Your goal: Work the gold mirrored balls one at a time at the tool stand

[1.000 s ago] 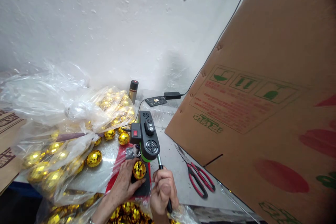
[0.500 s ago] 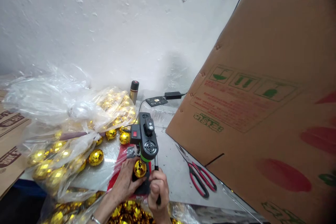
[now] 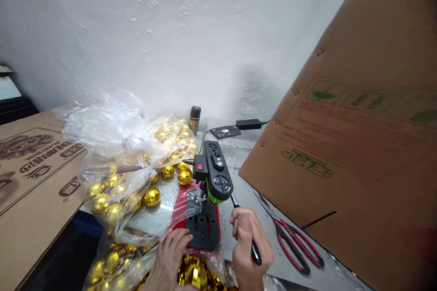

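Observation:
A small black-and-green bench drill press [image 3: 218, 175] stands on the table, its dark slotted base [image 3: 204, 232] bare beneath the head. My right hand [image 3: 251, 248] is closed around the black-gripped lever [image 3: 255, 252] at the drill's right side. At the base's front left corner lies my left hand [image 3: 169, 254], its fingers stretched out and its thumb low. Just right of that hand, between fingers and thumb, shows a shiny gold faceted ball [image 3: 194, 273]; the hand does not look closed on it. More gold balls [image 3: 112, 261] fill a clear bag below.
Left stands a knotted clear bag [image 3: 126, 138] of gold balls, with loose gold balls [image 3: 152, 197] beside it. Red-handled scissors [image 3: 297, 245] lie right, by a large carton [image 3: 341, 145]. Behind are a bottle [image 3: 194, 120] and a power adapter [image 3: 248, 124]. A flat carton [image 3: 37, 182] lies far left.
My left hand has drawn back from under the drill toward the bag in front, and the ball has left the base. My right hand stays on the lever, now lower right. The view has shifted left.

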Demonstrator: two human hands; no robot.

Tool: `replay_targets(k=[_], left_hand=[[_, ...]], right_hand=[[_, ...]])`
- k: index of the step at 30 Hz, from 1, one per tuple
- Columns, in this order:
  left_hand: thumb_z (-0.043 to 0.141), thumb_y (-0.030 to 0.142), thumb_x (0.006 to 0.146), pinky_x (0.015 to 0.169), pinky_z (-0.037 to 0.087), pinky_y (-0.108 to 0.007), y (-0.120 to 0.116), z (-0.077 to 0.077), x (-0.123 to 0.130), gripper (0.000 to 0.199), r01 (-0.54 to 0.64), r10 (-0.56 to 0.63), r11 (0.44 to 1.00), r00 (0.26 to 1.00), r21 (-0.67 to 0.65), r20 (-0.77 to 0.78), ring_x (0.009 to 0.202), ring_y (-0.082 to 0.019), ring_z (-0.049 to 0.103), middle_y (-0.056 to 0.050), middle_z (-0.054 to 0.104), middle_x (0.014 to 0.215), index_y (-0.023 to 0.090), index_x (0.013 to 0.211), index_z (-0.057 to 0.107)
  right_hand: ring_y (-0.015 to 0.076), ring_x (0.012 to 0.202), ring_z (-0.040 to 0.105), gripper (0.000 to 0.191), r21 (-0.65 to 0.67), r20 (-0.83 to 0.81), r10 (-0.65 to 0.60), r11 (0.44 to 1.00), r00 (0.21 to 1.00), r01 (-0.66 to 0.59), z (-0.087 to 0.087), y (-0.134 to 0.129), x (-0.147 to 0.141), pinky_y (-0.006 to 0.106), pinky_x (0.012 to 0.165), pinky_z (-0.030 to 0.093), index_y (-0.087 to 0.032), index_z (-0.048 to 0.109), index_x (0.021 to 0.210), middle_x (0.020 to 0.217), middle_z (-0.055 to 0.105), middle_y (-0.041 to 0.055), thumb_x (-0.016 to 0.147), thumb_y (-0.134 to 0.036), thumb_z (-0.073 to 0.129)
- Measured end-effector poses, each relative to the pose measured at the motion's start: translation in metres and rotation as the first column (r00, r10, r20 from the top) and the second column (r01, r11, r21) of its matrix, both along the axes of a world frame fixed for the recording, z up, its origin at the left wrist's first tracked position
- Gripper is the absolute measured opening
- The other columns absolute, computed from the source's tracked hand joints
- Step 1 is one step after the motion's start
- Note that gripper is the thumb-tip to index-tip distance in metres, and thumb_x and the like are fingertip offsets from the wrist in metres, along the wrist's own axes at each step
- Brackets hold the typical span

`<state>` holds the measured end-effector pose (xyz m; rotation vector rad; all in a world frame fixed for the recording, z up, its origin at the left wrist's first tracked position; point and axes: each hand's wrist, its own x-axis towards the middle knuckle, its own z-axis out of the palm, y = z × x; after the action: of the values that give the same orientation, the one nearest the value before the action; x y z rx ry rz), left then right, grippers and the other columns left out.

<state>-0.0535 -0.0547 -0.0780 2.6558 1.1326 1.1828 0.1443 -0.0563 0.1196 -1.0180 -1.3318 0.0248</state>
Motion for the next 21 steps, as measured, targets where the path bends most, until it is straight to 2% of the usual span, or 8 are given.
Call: replay_targets(k=[3,5,9,11,14,16,18,21], left_hand=[[0.05,0.042,0.108,0.11,0.053,-0.051,0.028,0.031,-0.035,0.049,-0.323,0.323,0.946,0.945,0.003,-0.056,0.13,-0.036,0.067,-0.017,0.072,0.141,0.022,0.152,0.053],[0.05,0.026,0.104,0.104,0.055,-0.054,0.056,0.054,-0.054,0.042,-0.468,0.463,0.884,0.873,0.01,-0.153,0.127,-0.038,0.068,-0.021,0.072,0.139,0.016,0.144,0.06],[0.056,0.015,0.092,0.097,0.058,-0.055,0.097,0.082,-0.066,0.043,-0.519,0.463,0.848,0.824,-0.105,-0.328,0.114,-0.04,0.073,-0.022,0.075,0.127,0.014,0.133,0.068],[0.06,0.021,0.09,0.098,0.059,-0.055,0.104,0.088,-0.06,0.042,-0.475,0.418,0.856,0.869,-0.204,-0.265,0.111,-0.04,0.074,-0.021,0.077,0.122,0.015,0.13,0.069],[0.065,0.046,0.091,0.095,0.061,-0.05,0.095,0.091,-0.039,0.047,-0.323,0.417,0.81,0.904,-0.489,0.094,0.105,-0.036,0.077,-0.014,0.08,0.117,0.019,0.13,0.069],[0.066,0.068,0.088,0.09,0.063,-0.045,0.079,0.087,-0.018,0.062,-0.085,0.456,0.698,0.818,-0.711,0.351,0.101,-0.034,0.078,-0.01,0.082,0.11,0.02,0.128,0.07],[0.069,0.081,0.079,0.086,0.064,-0.041,0.061,0.079,0.007,0.077,0.19,0.496,0.551,0.709,-0.813,0.502,0.098,-0.032,0.079,-0.01,0.083,0.106,0.019,0.124,0.073],[0.067,0.089,0.076,0.072,0.062,-0.037,0.04,0.067,0.038,0.09,0.337,0.539,0.4,0.666,-0.852,0.517,0.079,-0.028,0.077,-0.01,0.084,0.099,0.015,0.127,0.072]], right_hand=[[0.0082,0.062,0.051,0.032,0.001,0.008,-0.005,1.0,1.0,0.005,-0.006,-0.003,-0.002,0.022,0.057,0.04,-0.023,0.051,0.08,0.072,0.05,-0.0047,0.109,-0.013,0.045],[0.008,0.062,0.05,0.033,0.009,0.001,-0.006,1.0,1.0,0.006,-0.004,-0.002,-0.003,0.022,0.057,0.04,-0.023,0.049,0.079,0.072,0.05,-0.0049,0.109,-0.012,0.044],[0.0081,0.063,0.051,0.035,0.009,-0.024,0.006,1.0,1.0,-0.006,0.005,0.0,-0.004,0.022,0.058,0.04,-0.023,0.046,0.076,0.071,0.049,-0.0048,0.11,-0.013,0.044],[0.0083,0.063,0.05,0.035,0.0,-0.034,0.016,1.0,0.999,-0.016,0.009,0.0,-0.004,0.022,0.058,0.04,-0.023,0.047,0.076,0.071,0.049,-0.0048,0.11,-0.013,0.044],[0.0085,0.063,0.05,0.035,-0.017,-0.045,0.026,1.0,0.999,-0.027,0.014,0.0,-0.005,0.022,0.058,0.04,-0.023,0.049,0.077,0.071,0.049,-0.005,0.11,-0.013,0.044],[0.0085,0.065,0.05,0.034,-0.016,-0.047,0.027,0.999,0.999,-0.028,0.015,-0.001,-0.006,0.021,0.059,0.041,-0.023,0.05,0.078,0.071,0.048,-0.0052,0.11,-0.013,0.044],[0.0085,0.065,0.05,0.034,-0.008,-0.045,0.027,1.0,0.999,-0.027,0.016,-0.002,-0.007,0.021,0.06,0.042,-0.024,0.05,0.079,0.071,0.048,-0.0053,0.11,-0.012,0.043],[0.0083,0.065,0.05,0.033,-0.022,-0.036,0.025,0.999,0.999,-0.026,0.014,-0.004,-0.008,0.021,0.06,0.041,-0.024,0.049,0.081,0.072,0.049,-0.0053,0.11,-0.011,0.042]])
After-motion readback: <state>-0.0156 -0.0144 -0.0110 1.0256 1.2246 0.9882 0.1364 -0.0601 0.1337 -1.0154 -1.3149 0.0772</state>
